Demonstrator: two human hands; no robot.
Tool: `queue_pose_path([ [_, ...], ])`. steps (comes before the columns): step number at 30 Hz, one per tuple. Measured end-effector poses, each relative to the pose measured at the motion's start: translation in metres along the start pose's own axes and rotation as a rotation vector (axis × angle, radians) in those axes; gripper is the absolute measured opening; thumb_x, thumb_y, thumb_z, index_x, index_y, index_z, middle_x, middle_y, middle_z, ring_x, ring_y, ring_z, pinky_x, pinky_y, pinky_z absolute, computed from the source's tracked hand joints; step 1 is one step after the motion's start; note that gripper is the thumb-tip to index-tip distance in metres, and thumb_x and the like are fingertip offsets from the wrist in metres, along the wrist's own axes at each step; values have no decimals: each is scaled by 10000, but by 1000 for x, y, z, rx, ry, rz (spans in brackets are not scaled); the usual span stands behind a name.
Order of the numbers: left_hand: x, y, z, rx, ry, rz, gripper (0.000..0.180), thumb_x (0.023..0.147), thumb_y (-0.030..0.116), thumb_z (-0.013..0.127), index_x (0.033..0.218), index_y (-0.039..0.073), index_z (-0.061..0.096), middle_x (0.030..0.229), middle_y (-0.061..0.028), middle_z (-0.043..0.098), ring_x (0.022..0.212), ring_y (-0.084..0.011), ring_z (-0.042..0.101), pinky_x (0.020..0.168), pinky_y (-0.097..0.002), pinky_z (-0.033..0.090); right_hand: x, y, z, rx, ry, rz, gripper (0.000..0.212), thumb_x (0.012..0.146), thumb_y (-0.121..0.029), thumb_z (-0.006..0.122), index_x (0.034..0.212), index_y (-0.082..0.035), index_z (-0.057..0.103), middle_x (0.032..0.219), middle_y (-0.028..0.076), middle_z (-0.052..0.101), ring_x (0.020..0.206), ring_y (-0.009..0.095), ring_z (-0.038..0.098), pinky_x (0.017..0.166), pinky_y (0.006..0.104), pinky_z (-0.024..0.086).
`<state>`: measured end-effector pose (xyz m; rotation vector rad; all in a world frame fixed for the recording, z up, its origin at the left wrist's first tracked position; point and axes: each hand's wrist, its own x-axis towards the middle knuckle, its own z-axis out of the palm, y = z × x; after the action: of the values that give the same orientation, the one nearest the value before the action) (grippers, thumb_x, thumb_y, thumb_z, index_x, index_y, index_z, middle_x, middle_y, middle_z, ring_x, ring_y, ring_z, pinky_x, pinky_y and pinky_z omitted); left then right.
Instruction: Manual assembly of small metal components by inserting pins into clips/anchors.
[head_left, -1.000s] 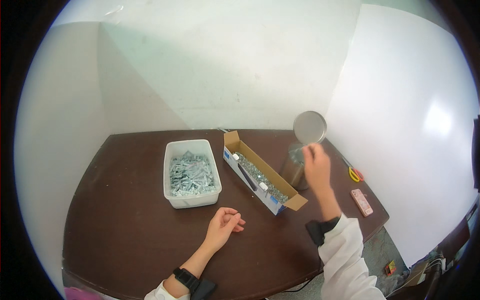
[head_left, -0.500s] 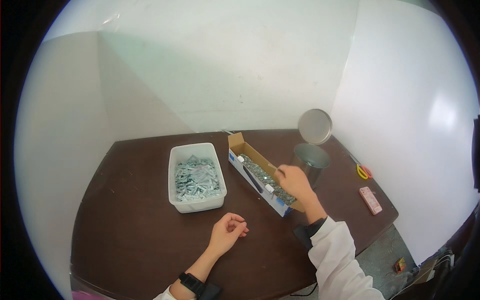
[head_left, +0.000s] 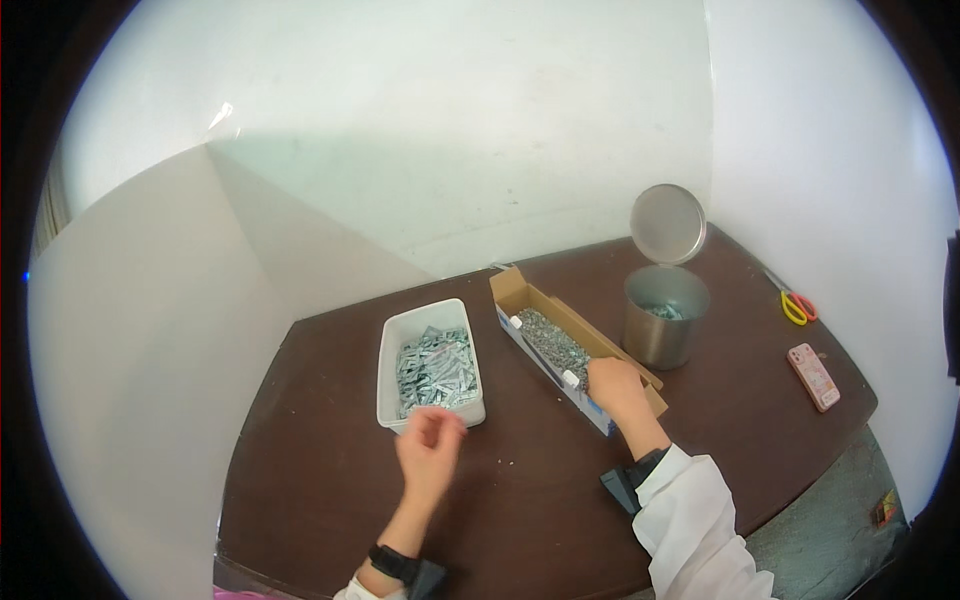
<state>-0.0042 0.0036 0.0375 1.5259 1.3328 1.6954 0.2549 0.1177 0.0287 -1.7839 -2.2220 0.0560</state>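
My left hand (head_left: 428, 452) is over the near rim of a white plastic tub (head_left: 390, 362), fingers curled and fingertips blurred. Many small flat greenish-silver pieces (head_left: 437, 368), perhaps packets or strips, fill the tub. To its right, a long open cardboard box (head_left: 580, 318) lies at a slant, holding a layer of small grey pieces (head_left: 550, 340) too fine to name. My right hand (head_left: 618, 388) reaches into the near end of this box, closed, its fingertips hidden. Whatever either hand may hold does not show.
Behind the right hand stands a round metal canister (head_left: 657, 335) with some pieces inside and its round lid (head_left: 668, 224) raised behind. Scissors with red and yellow handles (head_left: 798, 308) and a pink phone (head_left: 814, 377) lie at the right. White panels (head_left: 480, 130) surround the dark table (head_left: 330, 470).
My left hand has moved forward from the bare table to the tub's near rim. My right hand has lowered from above the long box into its near end. The view has shifted.
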Motion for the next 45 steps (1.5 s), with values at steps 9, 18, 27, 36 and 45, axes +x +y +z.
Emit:
queue_pose_path([
  [9, 107, -63, -55, 858, -60, -58, 263, 700, 90, 675, 928, -8, 590, 819, -137, 677, 768, -254, 663, 684, -352, 514, -2, -11, 4, 145, 50, 47, 186, 753, -66, 568, 902, 39, 608, 822, 221, 662, 811, 342, 663, 713, 424, 519],
  [18, 119, -52, -27, 930, -203, -185, 261, 612, 91, 753, 834, 8, 644, 778, -105, 685, 727, -222, 665, 671, -325, 516, -4, -6, 5, 98, 76, 38, 177, 820, -88, 527, 903, 41, 617, 798, 190, 679, 774, 284, 690, 661, 371, 539],
  [27, 126, -40, -58, 466, -57, -175, 281, 684, 3, 713, 943, -4, 607, 794, -75, 630, 785, -154, 642, 666, -263, 510, 1, -9, 2, 203, 48, 65, 225, 760, -69, 564, 942, 63, 560, 836, 250, 654, 817, 360, 662, 712, 435, 521],
  [36, 52, 7, -53, -587, -77, -318, 331, 813, -45, 638, 1117, 15, 522, 980, -139, 659, 823, -155, 628, 705, -264, 502, -2, -21, -29, 457, 206, 46, 224, 930, -181, 464, 1035, 16, 480, 874, 238, 638, 859, 399, 625, 738, 465, 473],
  [45, -6, -23, -24, -891, -336, -493, 175, 882, 43, 593, 1054, 13, 574, 1026, -151, 643, 876, -240, 662, 831, -381, 558, -73, -102, -11, 1020, 59, -318, 240, 896, -236, 602, 940, -2, 571, 723, 48, 576, 646, 95, 512, 595, 271, 426],
])
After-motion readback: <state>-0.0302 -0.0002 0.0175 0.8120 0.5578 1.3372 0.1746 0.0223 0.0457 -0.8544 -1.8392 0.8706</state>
